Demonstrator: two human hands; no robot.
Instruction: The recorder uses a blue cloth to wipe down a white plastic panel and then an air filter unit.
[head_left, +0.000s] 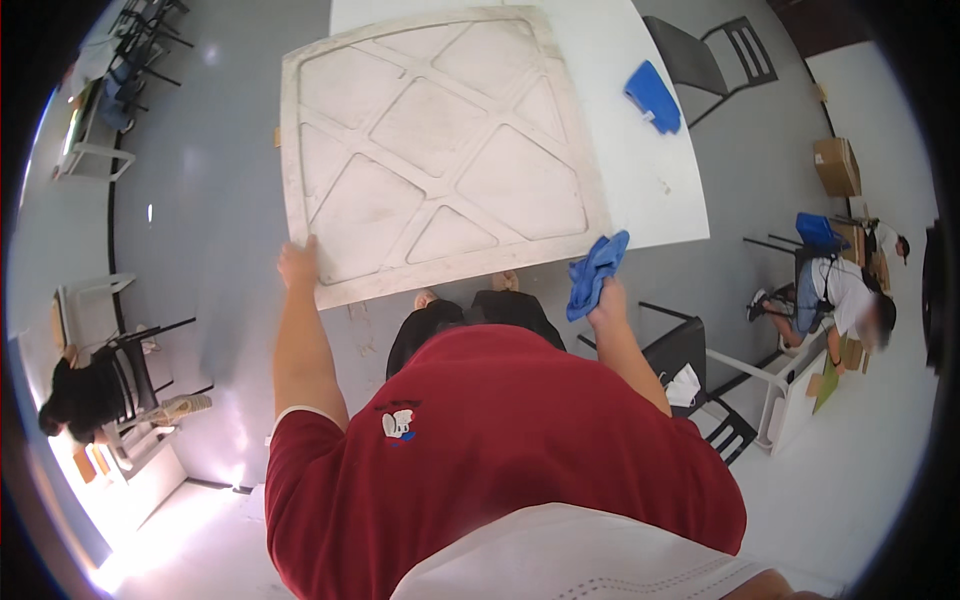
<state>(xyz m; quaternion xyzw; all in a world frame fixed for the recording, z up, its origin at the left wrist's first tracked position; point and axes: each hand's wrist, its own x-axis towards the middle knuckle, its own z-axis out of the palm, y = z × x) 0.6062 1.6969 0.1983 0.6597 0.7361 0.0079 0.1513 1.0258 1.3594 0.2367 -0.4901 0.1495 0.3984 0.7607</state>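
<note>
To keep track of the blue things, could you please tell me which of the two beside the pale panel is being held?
The crumpled blue cloth in the right hand; the other blue item lies on the white table, untouched.

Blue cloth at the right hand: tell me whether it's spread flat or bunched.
Bunched: the cloth shows creases and overlapping folds in the right hand.

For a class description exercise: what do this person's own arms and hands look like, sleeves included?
The left hand and right hand are ungloved. The sleeves are short and dark red, leaving the forearms uncovered; the left cuff shows a thin pale edge. No watch or cable is visible.
</note>
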